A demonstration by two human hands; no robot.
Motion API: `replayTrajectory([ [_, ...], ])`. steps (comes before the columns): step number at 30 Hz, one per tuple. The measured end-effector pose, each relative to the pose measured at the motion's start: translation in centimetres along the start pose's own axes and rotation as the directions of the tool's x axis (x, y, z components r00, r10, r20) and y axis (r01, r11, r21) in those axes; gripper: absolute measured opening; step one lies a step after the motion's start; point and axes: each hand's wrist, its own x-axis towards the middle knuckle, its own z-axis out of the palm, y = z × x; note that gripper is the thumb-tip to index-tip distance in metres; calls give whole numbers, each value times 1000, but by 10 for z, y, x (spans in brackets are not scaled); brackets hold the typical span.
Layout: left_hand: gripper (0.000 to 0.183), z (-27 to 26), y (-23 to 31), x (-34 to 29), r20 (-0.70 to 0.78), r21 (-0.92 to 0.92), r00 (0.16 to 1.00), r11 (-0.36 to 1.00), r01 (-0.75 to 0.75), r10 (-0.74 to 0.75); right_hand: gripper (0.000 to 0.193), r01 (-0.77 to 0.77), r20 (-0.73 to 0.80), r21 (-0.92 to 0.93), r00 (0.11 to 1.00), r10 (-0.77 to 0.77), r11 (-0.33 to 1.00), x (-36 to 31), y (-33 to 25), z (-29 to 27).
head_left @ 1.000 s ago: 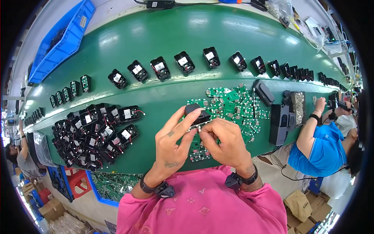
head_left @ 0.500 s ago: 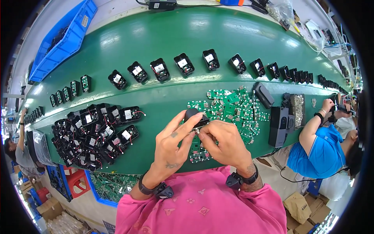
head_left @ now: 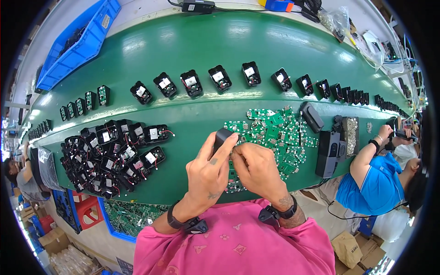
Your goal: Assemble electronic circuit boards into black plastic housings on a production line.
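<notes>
From where I stand, one casing [head_left: 222, 136] is between the person's left fingers [head_left: 206, 148]. To the left of the fingers lies a heap of casings [head_left: 112, 158]; to the right and beyond them, circuit boards [head_left: 275, 135]. Farther beyond, a row of casings [head_left: 220, 80] stands on the bench [head_left: 201, 46].

Black housing [head_left: 222, 136], green boards [head_left: 273, 133], flower-patterned pink shirt [head_left: 256, 252]

Housings [head_left: 110, 156], circuit boards [head_left: 272, 133] on bench [head_left: 192, 50]
</notes>
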Motion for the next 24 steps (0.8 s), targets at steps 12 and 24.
replayTrajectory([
  [12, 53, -7, -19, 10, 307, -583, 905, 693, 423, -295, 13, -465, 45, 309, 878, 476, 829, -7, 13, 6],
  [24, 63, -6, -19, 2, 192, -573, 956, 765, 293, -222, 6, -266, -14, 462, 951, 307, 846, -10, 5, 13],
])
